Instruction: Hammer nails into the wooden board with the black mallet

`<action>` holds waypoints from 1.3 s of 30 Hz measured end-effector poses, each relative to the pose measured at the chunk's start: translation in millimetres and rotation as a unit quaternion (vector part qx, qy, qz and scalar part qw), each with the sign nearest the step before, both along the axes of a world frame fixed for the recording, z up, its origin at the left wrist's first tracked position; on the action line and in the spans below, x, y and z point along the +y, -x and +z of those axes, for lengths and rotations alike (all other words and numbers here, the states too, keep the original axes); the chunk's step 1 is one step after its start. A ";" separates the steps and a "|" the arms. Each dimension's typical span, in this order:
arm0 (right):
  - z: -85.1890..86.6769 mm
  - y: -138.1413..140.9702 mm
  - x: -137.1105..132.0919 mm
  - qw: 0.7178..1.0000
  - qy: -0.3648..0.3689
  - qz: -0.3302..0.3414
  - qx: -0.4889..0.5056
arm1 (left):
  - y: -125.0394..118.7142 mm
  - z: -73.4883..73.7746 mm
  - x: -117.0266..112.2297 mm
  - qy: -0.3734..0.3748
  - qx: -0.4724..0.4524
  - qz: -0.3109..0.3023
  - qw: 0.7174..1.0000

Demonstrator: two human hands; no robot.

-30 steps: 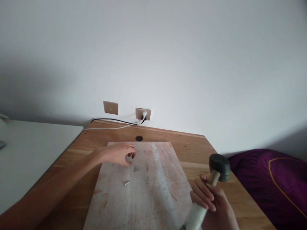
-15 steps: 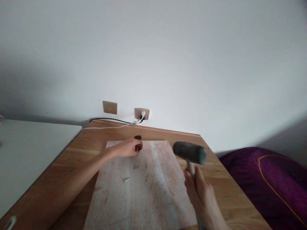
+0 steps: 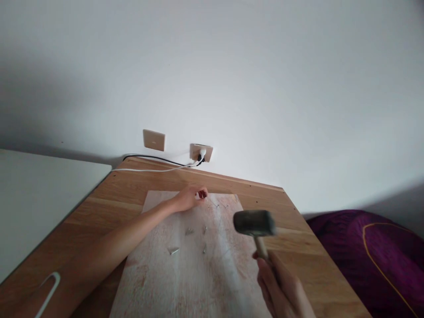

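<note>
The board (image 3: 179, 278) lies flat on a wooden table (image 3: 318, 251). The left hand (image 3: 188, 198) reaches over to the far edge of the board, its fingers drawn into a narrow pinch close to the surface; whether a nail sits between them cannot be told. The right hand (image 3: 281, 285) is wrapped round the handle of a mallet (image 3: 254, 222), whose dark head appears across the right edge of the board, slightly blurred, at a height that is hard to judge.

Loose-looking nails (image 3: 174, 251) are scattered about the middle of the board, and a couple more small ones show near its far edge, just right of the left hand, too small to tell how they stand.

Beyond the board, a socket (image 3: 208, 153) with plugs in it is set in the wall (image 3: 212, 79), and a white cable (image 3: 152, 170) runs off leftward. Well to the right of the board is a purple cloth thing (image 3: 351, 256) with a yellow line
</note>
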State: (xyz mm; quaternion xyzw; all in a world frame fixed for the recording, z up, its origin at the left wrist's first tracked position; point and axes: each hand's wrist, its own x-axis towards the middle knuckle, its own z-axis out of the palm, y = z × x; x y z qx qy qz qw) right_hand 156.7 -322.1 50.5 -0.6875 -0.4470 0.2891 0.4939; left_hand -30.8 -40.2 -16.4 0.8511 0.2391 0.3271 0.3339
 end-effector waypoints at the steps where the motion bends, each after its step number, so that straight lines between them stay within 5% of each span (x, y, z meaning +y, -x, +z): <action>1: -6.1 -0.4 2.7 0.997 0.066 0.001 0.041 | -0.7 0.2 -0.5 -0.001 -0.003 0.004 1.000; 3: -10.9 -3.6 6.7 0.986 0.116 -0.005 0.116 | -2.7 0.8 -1.6 -0.008 -0.006 0.006 1.000; 7: 6.7 -20.6 12.6 0.973 -0.041 -0.020 0.226 | -7.4 1.2 -5.4 -0.009 -0.012 -0.024 1.000; 10: 17.1 -33.3 19.8 0.938 -0.077 0.060 0.334 | -10.1 1.6 -9.2 -0.002 -0.010 -0.035 0.999; 15: 7.5 -34.3 33.7 0.873 0.056 0.107 0.472 | -10.8 -1.0 -13.6 -0.015 0.016 -0.023 0.999; 18: 10.0 -26.6 43.0 0.863 0.037 0.083 0.497 | -10.4 -4.7 -12.8 -0.022 0.014 -0.021 0.999; 23: 25.8 -20.1 67.2 0.832 0.081 0.156 0.526 | -11.0 -9.3 -9.9 -0.055 0.007 -0.014 0.998; 26: 26.1 -14.6 80.9 0.837 0.137 0.183 0.498 | -10.4 -9.7 -10.7 -0.074 0.006 -0.017 0.997; 33: 22.7 -1.6 92.7 0.891 0.082 0.131 0.427 | -9.1 -7.0 -15.2 -0.090 0.030 -0.017 0.995; 39: 7.3 -9.4 78.8 0.928 0.190 0.111 0.300 | -9.3 -6.8 -13.0 -0.096 0.050 -0.006 0.994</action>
